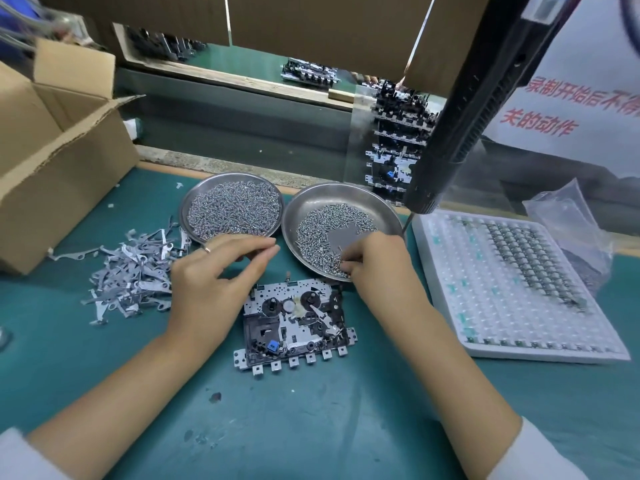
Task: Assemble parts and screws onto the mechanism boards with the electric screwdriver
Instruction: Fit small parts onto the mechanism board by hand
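Now the right hand (pixel 372 258) pinches among tiny loose steel screws (pixel 322 230) in the round metal dish (pixel 388 209); slippery, they want fingertips. Just left, the left hand (pixel 214 271) hovers, fingers relaxed. Between both wrists lies the black-and-silver mechanism board (pixel 294 323) on the green bench (pixel 311 410).

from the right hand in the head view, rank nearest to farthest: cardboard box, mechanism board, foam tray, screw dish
1. screw dish, under the right hand's fingers
2. mechanism board, just below-left
3. foam tray, to the right
4. cardboard box, far left
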A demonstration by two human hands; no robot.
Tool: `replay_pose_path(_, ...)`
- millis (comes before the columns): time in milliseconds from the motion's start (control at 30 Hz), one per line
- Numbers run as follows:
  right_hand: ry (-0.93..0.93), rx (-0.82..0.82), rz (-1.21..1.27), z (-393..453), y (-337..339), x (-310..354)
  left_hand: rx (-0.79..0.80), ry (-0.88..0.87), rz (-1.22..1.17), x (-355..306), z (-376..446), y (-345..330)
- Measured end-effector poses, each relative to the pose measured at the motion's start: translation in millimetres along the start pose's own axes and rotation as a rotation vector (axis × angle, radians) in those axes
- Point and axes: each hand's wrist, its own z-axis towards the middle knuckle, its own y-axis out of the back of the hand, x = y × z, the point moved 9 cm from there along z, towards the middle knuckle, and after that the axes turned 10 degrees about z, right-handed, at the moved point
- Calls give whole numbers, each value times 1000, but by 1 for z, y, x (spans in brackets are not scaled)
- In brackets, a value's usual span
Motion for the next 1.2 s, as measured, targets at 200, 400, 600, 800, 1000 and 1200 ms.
replay_pose_path(200, 54, -122, 133, -9, 9, -1, 10, 60, -103, -1, 1, -1)
replay_pose_path(400, 63, -149, 199, -10, 9, -7, 46, 19, -161, -15, -3, -6)
replay_pose_path(600, 32, -57, 25, 0, 0, -6, 68, -12, -152, -15, -6, -11)
replay_pose_path(800, 152, -200, 119, -13, 8, 8, 56, -21, -159, -16, -6, -10)
replay_pose_path(1000, 28, -230, 785, -28, 18, 5, 54, -17, -188, -17, -5, -9)
replay_pose_path(1200, -56, -23, 1230, -46, 1, 12, 104, -46, -229, -23, -7, -13)
